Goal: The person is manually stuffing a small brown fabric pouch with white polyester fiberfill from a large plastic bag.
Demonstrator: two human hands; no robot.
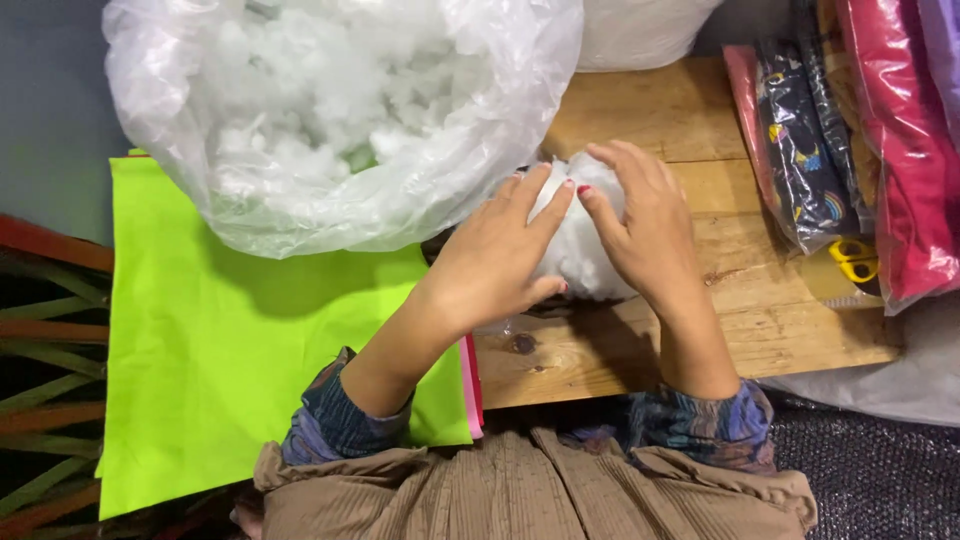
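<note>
My lap, in ribbed brown fabric (520, 490), fills the bottom of the view, nearest the camera; the dark patterned sleeve cuffs (335, 420) sit just above it. Both forearms reach forward over the edge of the pale wooden tabletop (640, 345). My left hand (495, 260) lies palm down on the left side of a soft white lump of fibre stuffing (580, 245), fingers spread and only slightly curled, thumb tucked against its lower edge. My right hand (640, 225) covers the lump's right side and top, fingers bent loosely over it. Neither hand is closed into a fist; both are cupped around the lump and pressing on it from opposite sides, fingertips nearly meeting at the middle. The lump rests on the tabletop between my palms, near the centre of the view; whether it sits inside a cover I cannot tell. To the left of it, a flat sheet of bright lime-green fabric (230, 340) drapes over the table edge, with a thin pink fabric edge (472, 385) showing along its right border, beside my left wrist. Behind the green sheet and just beside my left hand stands a large clear plastic bag full of loose white stuffing (330, 110), its mouth open upward. At the right side of the table lie stacked fabrics in clear wrappers (860, 130), pink, dark patterned and red. Yellow-handled scissors (855, 260) lie beside the stack, partly under it.
</note>
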